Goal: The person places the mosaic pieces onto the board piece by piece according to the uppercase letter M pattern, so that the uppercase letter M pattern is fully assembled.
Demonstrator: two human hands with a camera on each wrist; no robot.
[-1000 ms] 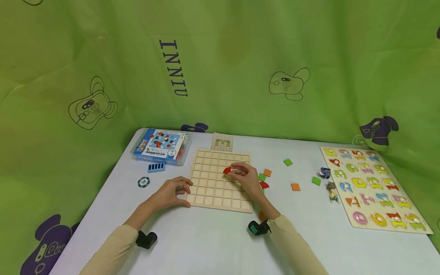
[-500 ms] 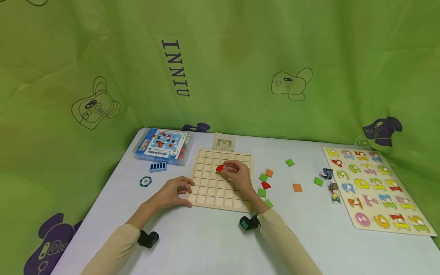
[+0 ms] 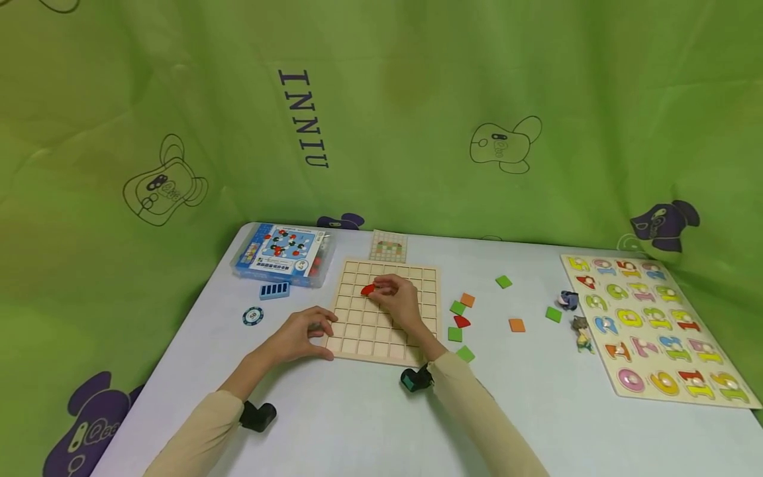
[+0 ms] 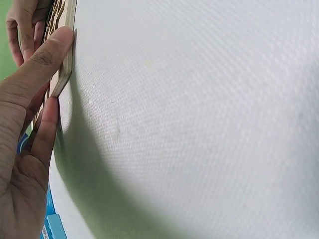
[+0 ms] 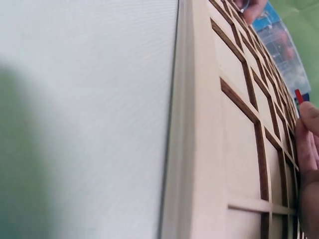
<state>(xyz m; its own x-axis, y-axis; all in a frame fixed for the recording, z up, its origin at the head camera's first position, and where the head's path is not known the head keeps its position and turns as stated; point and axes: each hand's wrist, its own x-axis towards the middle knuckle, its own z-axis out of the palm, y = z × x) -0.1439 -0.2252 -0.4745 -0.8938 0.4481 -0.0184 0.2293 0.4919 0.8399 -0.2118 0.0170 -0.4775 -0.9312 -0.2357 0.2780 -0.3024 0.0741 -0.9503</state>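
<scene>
- Head view: at centre frame our right hand (image 3: 398, 299) pinches a red piece (image 3: 367, 289) over the upper middle of the grid board (image 3: 381, 344); our left hand (image 3: 301, 334) grips the board's left corner. The piece could land tilted across a rib if we let go off-centre.
- Left wrist view: at upper left, thumb (image 4: 42, 62) and fingers clamp the board's edge (image 4: 65, 59); a loose grip could let the board slide.
- Right wrist view: at the right edge only a sliver of the piece (image 5: 298, 95) shows above our fingertips (image 5: 309, 137), so we may misjudge the cell.

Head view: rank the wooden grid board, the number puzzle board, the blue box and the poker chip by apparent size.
1. number puzzle board, though it lies nearer at its front edge
2. wooden grid board
3. blue box
4. poker chip
</scene>
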